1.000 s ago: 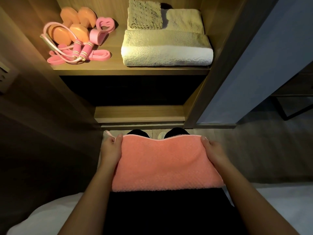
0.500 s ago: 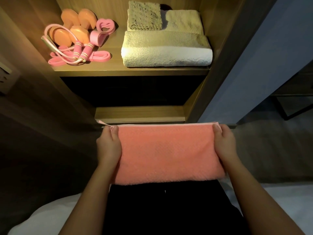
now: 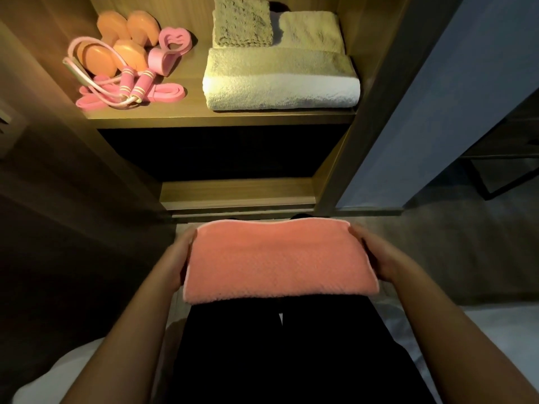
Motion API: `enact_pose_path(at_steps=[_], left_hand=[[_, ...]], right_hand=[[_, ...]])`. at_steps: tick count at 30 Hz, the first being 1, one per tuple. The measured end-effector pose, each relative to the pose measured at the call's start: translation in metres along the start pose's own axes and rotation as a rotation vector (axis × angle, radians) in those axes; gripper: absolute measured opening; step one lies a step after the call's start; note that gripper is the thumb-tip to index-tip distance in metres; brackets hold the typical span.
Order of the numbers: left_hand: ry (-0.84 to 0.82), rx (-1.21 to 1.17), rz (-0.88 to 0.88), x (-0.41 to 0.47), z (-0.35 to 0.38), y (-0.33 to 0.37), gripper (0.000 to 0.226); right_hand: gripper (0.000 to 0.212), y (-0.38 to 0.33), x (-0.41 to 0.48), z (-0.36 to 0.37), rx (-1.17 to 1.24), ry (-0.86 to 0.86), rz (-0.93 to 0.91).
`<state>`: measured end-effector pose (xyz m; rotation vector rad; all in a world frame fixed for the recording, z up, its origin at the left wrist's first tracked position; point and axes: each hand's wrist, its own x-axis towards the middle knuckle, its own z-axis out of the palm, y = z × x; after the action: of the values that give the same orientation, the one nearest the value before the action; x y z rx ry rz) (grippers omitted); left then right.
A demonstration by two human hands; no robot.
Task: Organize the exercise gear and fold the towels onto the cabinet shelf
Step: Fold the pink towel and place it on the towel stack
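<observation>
Lit cabinet shelf (image 3: 189,119) at the top of frame carries the beige towel stack (image 3: 280,80) on its right and the pink-and-orange exercise gear (image 3: 128,68) upper left; the folded coral towel (image 3: 280,263) lies across the lap (image 3: 280,345) at centre, left hand (image 3: 175,263) and right hand (image 3: 376,258) clasping its short ends. Best, I'd say, lift it level, edges squared, onto that stack. Half a second ago it hung higher, pinched by its top corners.

Lit wooden shelf (image 3: 221,119), well beyond the grip on the pink towel (image 3: 280,258). Beyond-left of the grip: orange dumbbells (image 3: 122,42), pink jump rope (image 3: 134,86), pink band (image 3: 167,93). Straight beyond: large folded towel (image 3: 280,80), two smaller towels (image 3: 243,23) behind it.
</observation>
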<state>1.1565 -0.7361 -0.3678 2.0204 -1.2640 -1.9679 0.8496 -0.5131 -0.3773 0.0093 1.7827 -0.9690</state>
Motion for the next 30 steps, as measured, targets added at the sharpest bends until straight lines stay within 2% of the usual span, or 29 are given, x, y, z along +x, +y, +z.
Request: enact_pose_path(at_steps=[2,4,8,10,12,16,17,20,21,23,25,27,30], left_hand=[[-0.059,0.043,-0.064,-0.003,-0.007,-0.007,0.043],[0.014,0.197,-0.032,-0.004,-0.006,-0.015,0.041],[0.354,0.479,0.364,0.0,0.005,-0.018,0.028],[0.434,0.518,0.446,0.002,0.001,-0.014,0.024],[0.414,0.539,0.434,0.007,-0.004,-0.013,0.024],[0.411,0.551,0.365,0.011,-0.003,-0.014,0.03],[0.377,0.5,0.308,0.013,-0.004,-0.014,0.033],[0.153,0.195,-0.029,0.01,-0.013,-0.018,0.044],[0.081,0.189,-0.079,0.01,-0.015,-0.021,0.047],[0.035,0.293,-0.034,0.011,-0.014,-0.028,0.049],[0.159,0.468,0.145,0.012,-0.012,-0.036,0.046],[0.278,0.562,0.279,0.013,-0.013,-0.042,0.042],[0.253,0.578,0.297,0.01,-0.013,-0.05,0.041]], right_hand=[[0.048,0.008,-0.001,-0.009,0.003,-0.053,0.084],[0.046,0.015,0.001,-0.007,-0.08,0.039,0.079],[0.039,0.005,-0.005,0.017,-0.528,0.368,-0.316],[0.034,-0.005,-0.011,0.019,-0.598,0.452,-0.375],[0.038,-0.011,-0.012,0.017,-0.63,0.458,-0.355],[0.043,-0.012,-0.013,0.019,-0.595,0.356,-0.284],[0.047,-0.011,-0.015,0.018,-0.563,0.309,-0.219],[0.058,-0.002,-0.023,0.009,-0.282,0.116,0.03],[0.058,0.002,-0.025,0.007,-0.241,0.077,0.086],[0.049,0.011,-0.028,0.009,-0.331,0.082,0.066],[0.039,0.019,-0.026,0.01,-0.508,0.24,-0.149],[0.033,0.021,-0.026,0.009,-0.536,0.369,-0.334],[0.034,0.028,-0.025,0.007,-0.567,0.359,-0.346]])
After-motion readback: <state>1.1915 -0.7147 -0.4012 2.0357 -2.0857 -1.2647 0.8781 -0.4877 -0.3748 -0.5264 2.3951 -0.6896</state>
